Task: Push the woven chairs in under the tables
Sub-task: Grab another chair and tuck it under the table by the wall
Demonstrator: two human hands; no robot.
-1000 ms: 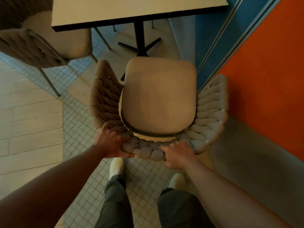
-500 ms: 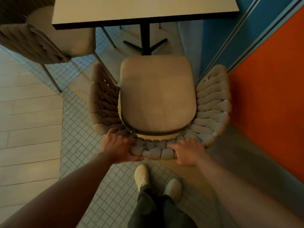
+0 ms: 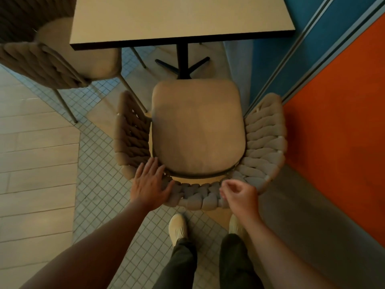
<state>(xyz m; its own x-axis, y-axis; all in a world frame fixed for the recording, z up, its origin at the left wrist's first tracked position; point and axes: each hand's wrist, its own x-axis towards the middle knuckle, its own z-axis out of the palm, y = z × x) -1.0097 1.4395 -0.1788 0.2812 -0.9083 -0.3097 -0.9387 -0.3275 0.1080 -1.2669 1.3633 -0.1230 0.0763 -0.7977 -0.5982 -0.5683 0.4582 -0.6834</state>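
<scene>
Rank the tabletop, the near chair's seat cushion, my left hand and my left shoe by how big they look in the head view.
1. tabletop and seat cushion: about alike; the tabletop is cut off by the frame's top edge and lies farther away, so unranked.
2. left hand
3. left shoe

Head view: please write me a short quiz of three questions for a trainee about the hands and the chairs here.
1. True or false: the left hand lies with straight fingers on the backrest of the woven chair.
2. The right hand is: A) gripping a chair leg; B) loosely curled, holding nothing; C) flat on the seat cushion.
3. Fill in: the second chair stands at the ___ side of the table.
Key: 1 true; 2 B; 3 left.
</scene>
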